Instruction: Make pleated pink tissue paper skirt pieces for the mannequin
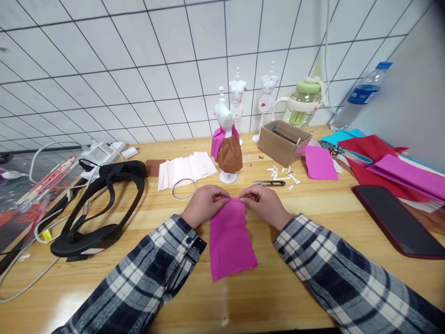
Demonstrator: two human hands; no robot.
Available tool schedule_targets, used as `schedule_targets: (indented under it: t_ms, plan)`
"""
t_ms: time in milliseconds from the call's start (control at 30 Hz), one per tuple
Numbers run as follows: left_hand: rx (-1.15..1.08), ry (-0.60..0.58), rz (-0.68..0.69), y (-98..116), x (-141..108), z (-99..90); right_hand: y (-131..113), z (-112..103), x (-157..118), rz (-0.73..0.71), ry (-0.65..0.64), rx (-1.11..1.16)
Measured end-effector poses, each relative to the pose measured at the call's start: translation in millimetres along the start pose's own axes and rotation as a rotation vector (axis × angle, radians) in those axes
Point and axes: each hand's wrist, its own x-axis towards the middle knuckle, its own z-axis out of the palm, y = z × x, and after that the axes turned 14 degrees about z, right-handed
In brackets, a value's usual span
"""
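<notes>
A magenta piece of cloth [232,241] lies on the wooden table in front of me, its long side running toward me. My left hand [206,204] pinches its top left corner between thumb and fingers. At the top right corner, my right hand [264,204] pinches the same edge, which looks folded over. Just beyond my hands stands a small white dress form [224,115] wearing magenta and brown cloth. Black thread snips [269,183] lie behind my right hand, and a thin ring [184,189] lies behind my left hand.
A pale pleated cloth [187,169], a black headset strap [104,232] and cables are on the left. Two more dress forms stand by the wall. A cardboard box [283,144], white scraps, coloured cloths, a phone [399,220], a green-lidded cup [302,104] and a bottle [361,97] are rightward.
</notes>
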Motion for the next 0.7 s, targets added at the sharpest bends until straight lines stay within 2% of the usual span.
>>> schedule_targets:
  t_ms: [133,233,367,500,700]
  plan:
    - [0.092,-0.032,0.052,-2.3,0.3,-0.2,0.5,-3.1,3.0,0.020,-0.028,0.008]
    - [0.136,-0.020,0.080,-4.2,0.1,2.7,-0.5,-6.0,3.9,0.018,0.011,-0.069]
    - [0.171,-0.022,0.153,-6.3,-0.5,5.0,-0.8,-6.2,2.9,-0.131,0.022,-0.222]
    - [0.238,-0.090,0.236,-4.3,-0.5,3.4,1.8,-5.2,2.4,-0.290,-0.006,-0.307]
    - [0.287,-0.152,0.264,0.6,-0.4,1.1,-0.6,-7.1,-1.5,-0.324,-0.020,-0.497]
